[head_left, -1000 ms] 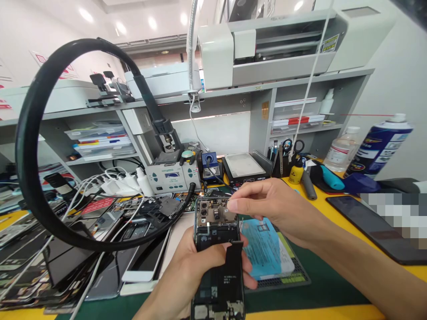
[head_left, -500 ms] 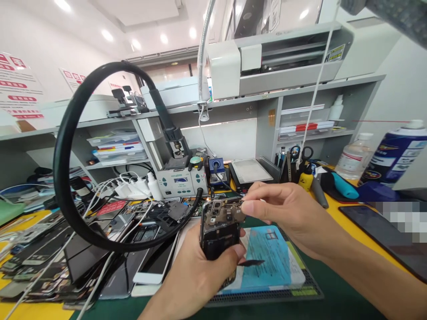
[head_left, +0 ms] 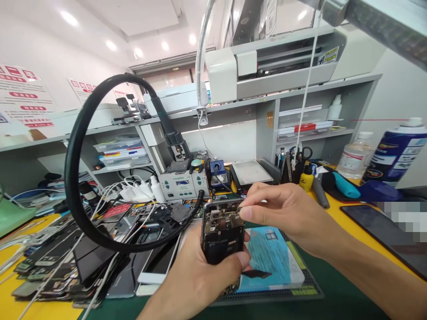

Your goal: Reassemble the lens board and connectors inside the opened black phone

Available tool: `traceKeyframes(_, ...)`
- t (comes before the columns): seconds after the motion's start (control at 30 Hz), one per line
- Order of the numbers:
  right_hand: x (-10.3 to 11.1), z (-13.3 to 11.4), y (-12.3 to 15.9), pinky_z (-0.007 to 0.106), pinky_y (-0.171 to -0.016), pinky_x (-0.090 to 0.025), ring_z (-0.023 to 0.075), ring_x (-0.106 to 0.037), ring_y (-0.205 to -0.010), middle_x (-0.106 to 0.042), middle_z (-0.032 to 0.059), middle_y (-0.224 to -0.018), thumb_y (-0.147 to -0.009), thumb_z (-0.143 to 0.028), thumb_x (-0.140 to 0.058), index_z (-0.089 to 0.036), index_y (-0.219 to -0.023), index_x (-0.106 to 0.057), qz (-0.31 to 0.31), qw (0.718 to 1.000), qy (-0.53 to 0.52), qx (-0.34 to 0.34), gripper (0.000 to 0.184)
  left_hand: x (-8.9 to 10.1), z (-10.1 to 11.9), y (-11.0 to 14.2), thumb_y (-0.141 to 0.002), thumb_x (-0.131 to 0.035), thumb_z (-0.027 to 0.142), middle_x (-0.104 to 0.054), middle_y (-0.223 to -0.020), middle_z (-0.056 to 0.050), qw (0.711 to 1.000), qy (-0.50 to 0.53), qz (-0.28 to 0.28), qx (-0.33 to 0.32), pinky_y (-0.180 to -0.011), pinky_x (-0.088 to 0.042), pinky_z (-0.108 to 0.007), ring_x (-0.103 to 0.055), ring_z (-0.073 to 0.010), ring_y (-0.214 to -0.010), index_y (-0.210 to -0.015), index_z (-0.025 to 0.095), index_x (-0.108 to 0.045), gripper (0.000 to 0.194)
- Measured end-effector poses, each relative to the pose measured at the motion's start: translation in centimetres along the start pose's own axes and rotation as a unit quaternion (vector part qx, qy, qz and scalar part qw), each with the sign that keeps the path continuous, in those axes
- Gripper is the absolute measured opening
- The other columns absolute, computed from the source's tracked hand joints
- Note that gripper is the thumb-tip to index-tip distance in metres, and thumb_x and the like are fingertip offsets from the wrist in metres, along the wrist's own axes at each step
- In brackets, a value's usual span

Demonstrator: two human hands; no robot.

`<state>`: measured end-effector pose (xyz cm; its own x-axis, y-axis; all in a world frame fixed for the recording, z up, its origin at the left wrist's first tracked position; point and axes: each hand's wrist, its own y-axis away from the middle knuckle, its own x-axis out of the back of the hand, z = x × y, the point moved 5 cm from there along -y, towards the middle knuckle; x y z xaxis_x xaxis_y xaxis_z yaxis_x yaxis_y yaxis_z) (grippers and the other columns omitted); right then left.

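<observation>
My left hand (head_left: 208, 278) is wrapped round an opened smartphone (head_left: 222, 240), its thumb along the lower right edge. The phone is tilted up, back cover off, with the camera module and metal parts showing at the top and a black area below. At the phone's upper right corner, my right hand (head_left: 276, 206) has its thumb and index finger pinched together. Whatever sits between those fingertips is too small to make out. Beneath the phone lies a blue-and-white box (head_left: 271, 260), with a dark thin strip (head_left: 258, 274) over it.
A black hose (head_left: 75, 178) loops from the hot air station (head_left: 182, 184) across the left side. Phone parts (head_left: 56, 262) are piled at left. A dark phone (head_left: 383, 235), spray can (head_left: 395, 153) and clear bottle (head_left: 355, 155) stand or lie at right.
The phone has turned slightly in my left hand, showing more of its insides near the camera. My right fingers remain pinched at its upper corner. The head view has shifted slightly.
</observation>
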<state>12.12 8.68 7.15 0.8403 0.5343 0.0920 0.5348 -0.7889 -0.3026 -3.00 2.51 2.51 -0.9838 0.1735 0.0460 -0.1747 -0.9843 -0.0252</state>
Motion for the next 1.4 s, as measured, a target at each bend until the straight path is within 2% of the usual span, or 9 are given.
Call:
traceKeyframes(0.23, 0.0, -0.2, 0.4, 0.033, -0.069, -0.054, 0.0183, -0.065, -0.074, -0.069, 0.0037, -0.086, -0.082, -0.033, -0.078, -0.024, -0.079, -0.082, -0.004, 1.0, 0.011, -0.005, 0.01, -0.3, 0.3, 0.4, -0.078, -0.079, 0.03, -0.07, -0.091, -0.007, 0.999, 0.035, 0.009, -0.01, -0.072, -0.058, -0.035, -0.069, -0.0214, -0.075, -0.1, 0.014, -0.066, 0.03)
traceKeyframes(0.4, 0.3, -1.1, 0.8, 0.029, -0.061, -0.044, 0.0155, -0.057, -0.071, -0.063, 0.0012, -0.078, -0.083, -0.035, -0.078, -0.026, -0.082, -0.082, 0.054, 0.986, 0.146, 0.051, 0.01, -0.3, -0.2, 0.7, -0.074, -0.083, 0.048, -0.072, -0.083, -0.007, 0.995, 0.094, 0.014, 0.007, -0.064, -0.056, -0.033, -0.071, -0.0232, -0.072, -0.103, 0.015, -0.066, 0.047)
traceKeyframes(0.53, 0.3, -1.5, 1.1, 0.029, -0.059, -0.04, 0.014, -0.054, -0.069, -0.06, 0.0002, -0.077, -0.088, -0.034, -0.074, -0.028, -0.087, -0.082, 0.07, 0.969, 0.219, 0.096, 0.01, -0.1, -1.3, 0.3, -0.068, -0.067, 0.081, -0.075, -0.079, -0.011, 0.986, 0.156, 0.013, 0.055, -0.067, -0.056, -0.04, -0.073, -0.0285, -0.07, -0.099, 0.014, -0.07, 0.074)
traceKeyframes(0.63, 0.1, -1.8, 1.3, 0.03, -0.059, -0.042, 0.015, -0.056, -0.07, -0.06, 0.0022, -0.081, -0.092, -0.03, -0.068, -0.024, -0.096, -0.081, 0.068, 0.953, 0.254, 0.15, 0.015, -0.2, -1.8, -0.2, -0.068, -0.048, 0.093, -0.076, -0.076, -0.015, 0.981, 0.178, 0.008, 0.083, -0.071, -0.056, -0.043, -0.073, -0.0303, -0.067, -0.091, 0.011, -0.076, 0.09)
traceKeyframes(0.77, 0.0, -1.9, 1.6, 0.032, -0.061, -0.046, 0.0182, -0.06, -0.074, -0.062, 0.006, -0.083, -0.093, -0.025, -0.067, -0.017, -0.102, -0.08, 0.075, 0.933, 0.281, 0.211, 0.018, -0.2, -1.9, -0.4, -0.073, -0.041, 0.092, -0.077, -0.076, -0.016, 0.979, 0.182, 0.015, 0.094, -0.069, -0.057, -0.042, -0.074, -0.0301, -0.067, -0.089, 0.011, -0.078, 0.091)
traceKeyframes(1.0, -0.4, -1.8, 1.9, 0.036, -0.072, -0.055, 0.021, -0.066, -0.08, -0.07, 0.0092, -0.089, -0.093, -0.024, -0.068, -0.018, -0.106, -0.08, 0.093, 0.908, 0.306, 0.271, 0.019, 0.1, -1.2, -0.6, -0.068, -0.058, 0.087, -0.077, -0.077, -0.012, 0.982, 0.178, 0.034, 0.051, -0.073, -0.059, -0.045, -0.075, -0.0361, -0.081, -0.096, 0.015, -0.078, 0.08)
traceKeyframes(1.23, -0.4, -1.2, 1.9, 0.032, -0.063, -0.051, 0.0188, -0.064, -0.076, -0.07, 0.0079, -0.091, -0.091, -0.027, -0.07, -0.018, -0.114, -0.077, 0.104, 0.912, 0.299, 0.261, 0.025, 0.7, -0.9, -0.3, -0.074, -0.062, 0.077, -0.077, -0.078, -0.011, 0.985, 0.165, 0.054, 0.023, -0.073, -0.059, -0.044, -0.074, -0.0358, -0.085, -0.099, 0.016, -0.077, 0.068)
traceKeyframes(1.3, -0.3, -1.0, 1.6, 0.031, -0.06, -0.048, 0.0172, -0.061, -0.073, -0.069, 0.0056, -0.089, -0.09, -0.03, -0.072, -0.02, -0.116, -0.075, 0.101, 0.93, 0.278, 0.218, 0.028, 0.8, -0.9, -0.2, -0.073, -0.064, 0.076, -0.076, -0.078, -0.011, 0.985, 0.161, 0.057, 0.018, -0.073, -0.06, -0.044, -0.074, -0.036, -0.086, -0.098, 0.016, -0.078, 0.066)
traceKeyframes(1.4, -0.1, -0.3, 1.1, 0.031, -0.065, -0.048, 0.0167, -0.06, -0.076, -0.069, 0.0036, -0.094, -0.088, -0.037, -0.074, -0.024, -0.114, -0.075, 0.071, 0.972, 0.199, 0.102, 0.03, 0.9, -0.9, -0.1, -0.074, -0.063, 0.077, -0.076, -0.076, -0.01, 0.986, 0.154, 0.061, 0.011, -0.074, -0.06, -0.044, -0.074, -0.0375, -0.088, -0.097, 0.016, -0.078, 0.067)
